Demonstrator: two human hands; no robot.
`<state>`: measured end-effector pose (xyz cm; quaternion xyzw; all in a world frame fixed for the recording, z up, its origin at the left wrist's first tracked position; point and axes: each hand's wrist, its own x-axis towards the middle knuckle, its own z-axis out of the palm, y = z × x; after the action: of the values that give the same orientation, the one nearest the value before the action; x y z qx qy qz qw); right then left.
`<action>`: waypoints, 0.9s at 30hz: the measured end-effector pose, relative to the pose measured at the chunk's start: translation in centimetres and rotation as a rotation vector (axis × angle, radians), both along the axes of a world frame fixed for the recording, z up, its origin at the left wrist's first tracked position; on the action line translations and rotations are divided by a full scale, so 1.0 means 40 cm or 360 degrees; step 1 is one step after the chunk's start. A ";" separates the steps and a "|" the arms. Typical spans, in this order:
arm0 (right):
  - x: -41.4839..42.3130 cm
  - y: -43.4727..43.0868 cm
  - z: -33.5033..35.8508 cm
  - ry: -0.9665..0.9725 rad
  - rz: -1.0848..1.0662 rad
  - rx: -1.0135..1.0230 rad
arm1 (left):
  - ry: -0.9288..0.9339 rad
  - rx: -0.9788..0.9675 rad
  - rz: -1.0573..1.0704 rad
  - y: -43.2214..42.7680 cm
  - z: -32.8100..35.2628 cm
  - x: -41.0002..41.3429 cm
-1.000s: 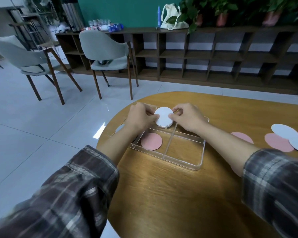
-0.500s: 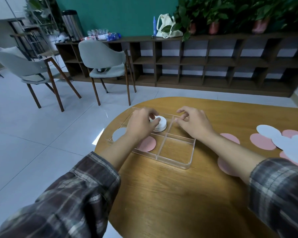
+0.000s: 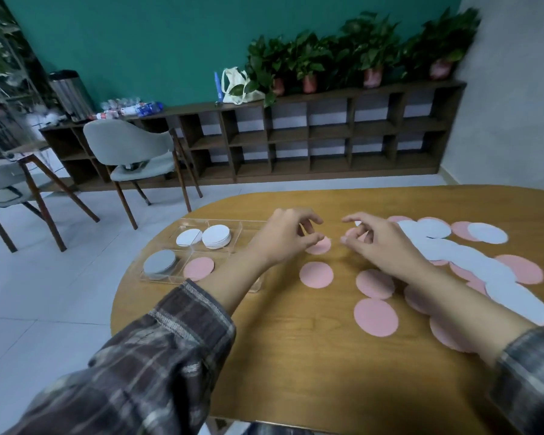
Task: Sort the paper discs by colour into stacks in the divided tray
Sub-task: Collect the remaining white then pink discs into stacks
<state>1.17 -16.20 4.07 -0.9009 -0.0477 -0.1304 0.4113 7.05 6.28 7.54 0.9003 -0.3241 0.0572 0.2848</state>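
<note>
A clear divided tray (image 3: 182,221) lies on the table's left end. It holds a stack of white discs (image 3: 216,236), a white disc (image 3: 188,237), a grey-looking disc (image 3: 159,261) and a pink disc (image 3: 199,268). My left hand (image 3: 285,235) hovers right of the tray with fingers curled apart, empty, just over a pink disc (image 3: 320,246). My right hand (image 3: 374,238) hovers beside it, fingers loosely curled, nothing held. Loose pink discs (image 3: 316,274) and white discs (image 3: 453,252) lie spread to the right.
The wooden table (image 3: 296,356) has a rounded left edge beyond the tray. Two grey chairs (image 3: 132,152) stand on the tiled floor to the left. A low shelf unit (image 3: 296,139) with potted plants runs along the far wall.
Both hands have let go of the white stack in the tray and moved right, over the loose discs. The view has swung right with them.
</note>
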 end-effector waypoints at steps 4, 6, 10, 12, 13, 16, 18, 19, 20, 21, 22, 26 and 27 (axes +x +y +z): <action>-0.086 -0.126 0.005 -0.0020 -0.0098 0.0016 | 0.0000 0.0058 -0.0129 -0.141 -0.003 -0.039; -0.128 -0.193 0.000 -0.0018 -0.0159 0.0022 | -0.0004 0.0043 -0.0179 -0.212 -0.011 -0.062; -0.196 -0.301 -0.020 -0.0004 -0.0281 0.0077 | 0.0054 0.0038 -0.0272 -0.330 -0.046 -0.098; -0.224 -0.355 -0.035 -0.0016 -0.0335 0.0029 | 0.0055 0.0035 -0.0320 -0.382 -0.067 -0.114; -0.238 -0.378 -0.041 -0.0014 -0.0354 -0.0013 | 0.0055 0.0016 -0.0338 -0.406 -0.078 -0.120; -0.280 -0.439 -0.063 -0.0012 -0.0404 -0.0097 | 0.0081 -0.0047 -0.0380 -0.469 -0.112 -0.143; -0.310 -0.474 -0.080 -0.0023 -0.0411 -0.0137 | 0.0087 -0.0025 -0.0420 -0.507 -0.143 -0.152; -0.325 -0.491 -0.089 -0.0022 -0.0410 -0.0165 | 0.0066 0.0000 -0.0435 -0.523 -0.158 -0.156; -0.338 -0.507 -0.097 -0.0016 -0.0409 -0.0209 | 0.0049 0.0020 -0.0449 -0.538 -0.169 -0.160; -0.348 -0.522 -0.107 -0.0001 -0.0413 -0.0262 | 0.0049 0.0020 -0.0463 -0.552 -0.181 -0.162; -0.357 -0.534 -0.118 0.0017 -0.0422 -0.0317 | 0.0064 0.0005 -0.0476 -0.565 -0.189 -0.166; -0.389 -0.558 -0.162 0.0076 -0.0496 -0.0523 | 0.0081 -0.0065 -0.0538 -0.617 -0.218 -0.186; -0.395 -0.557 -0.172 0.0084 -0.0513 -0.0558 | 0.0084 -0.0071 -0.0552 -0.627 -0.225 -0.190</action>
<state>-14.63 -38.49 -2.80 -0.9576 0.0857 -0.1605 0.2235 -0.56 -18.81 -1.48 0.8256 -0.4656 -0.0094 0.3187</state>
